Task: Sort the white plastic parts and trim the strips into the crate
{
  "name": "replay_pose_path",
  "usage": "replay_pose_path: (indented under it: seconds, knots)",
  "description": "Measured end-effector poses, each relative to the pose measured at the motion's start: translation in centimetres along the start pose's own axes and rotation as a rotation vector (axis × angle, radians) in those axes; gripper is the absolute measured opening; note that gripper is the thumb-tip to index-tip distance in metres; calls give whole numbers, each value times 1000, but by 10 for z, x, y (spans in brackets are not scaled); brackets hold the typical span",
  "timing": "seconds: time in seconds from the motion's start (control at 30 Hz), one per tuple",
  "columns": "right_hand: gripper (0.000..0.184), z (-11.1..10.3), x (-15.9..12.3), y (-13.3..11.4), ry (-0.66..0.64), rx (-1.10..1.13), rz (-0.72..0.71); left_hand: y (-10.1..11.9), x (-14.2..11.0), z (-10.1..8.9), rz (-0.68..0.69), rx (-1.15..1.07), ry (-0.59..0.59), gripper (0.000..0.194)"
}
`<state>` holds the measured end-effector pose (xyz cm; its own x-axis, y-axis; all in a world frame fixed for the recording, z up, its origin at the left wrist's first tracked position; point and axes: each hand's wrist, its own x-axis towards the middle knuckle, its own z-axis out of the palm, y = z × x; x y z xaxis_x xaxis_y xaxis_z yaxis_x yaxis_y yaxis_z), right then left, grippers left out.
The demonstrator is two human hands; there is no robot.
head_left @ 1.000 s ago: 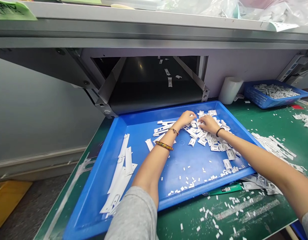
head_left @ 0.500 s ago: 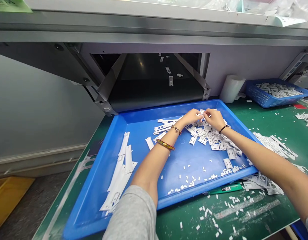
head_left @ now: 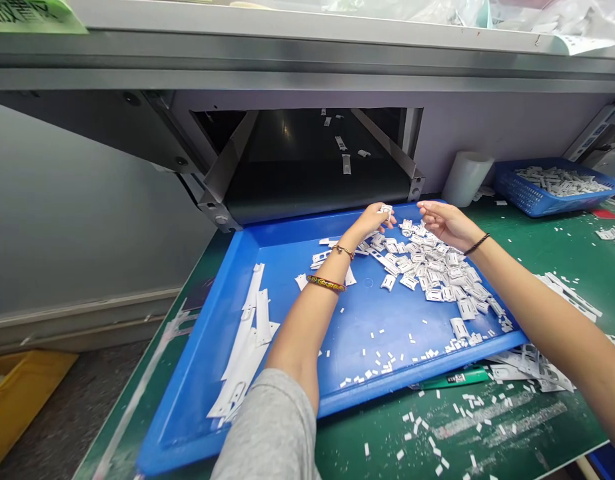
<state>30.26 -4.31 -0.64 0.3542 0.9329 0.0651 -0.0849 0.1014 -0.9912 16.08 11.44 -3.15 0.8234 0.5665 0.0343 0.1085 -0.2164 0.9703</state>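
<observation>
Though partly hidden, a white piece (head_left: 386,211) sits in the left hand (head_left: 370,221).

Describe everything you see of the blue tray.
The blue tray is shallow, rectangular and plastic-looking, with a sloping rim. It rests on the green work surface below the end of a dark conveyor belt. A heap of white punched pieces lies on its floor, long white strips at its left, small scraps near the front rim. The left hand and right hand reach over it.

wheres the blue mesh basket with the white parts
In the head view, the blue mesh basket sits at the upper right on the green bench mat, just right of the white cylinder and beyond the far right corner of the blue tray.
</observation>
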Motion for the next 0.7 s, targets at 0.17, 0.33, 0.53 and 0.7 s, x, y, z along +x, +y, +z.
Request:
replay_pose_path:
  seconds: [0.17,0.33,0.53,0.7]
  knots:
    - [37,13,-32,-30,-1097,-184,255,-18,-1,-11,6,171,30,25]
    - [33,41,-48,-21,-1295,-299,454,-37,1,0,21,473,-15,25]
    - [45,60,-56,-7,-1392,-314,479,-43,1,5,-18,558,33,28]
    - [28,27,-18,29,-376,-723,9,-30,-4,-4,1,395,38,33]
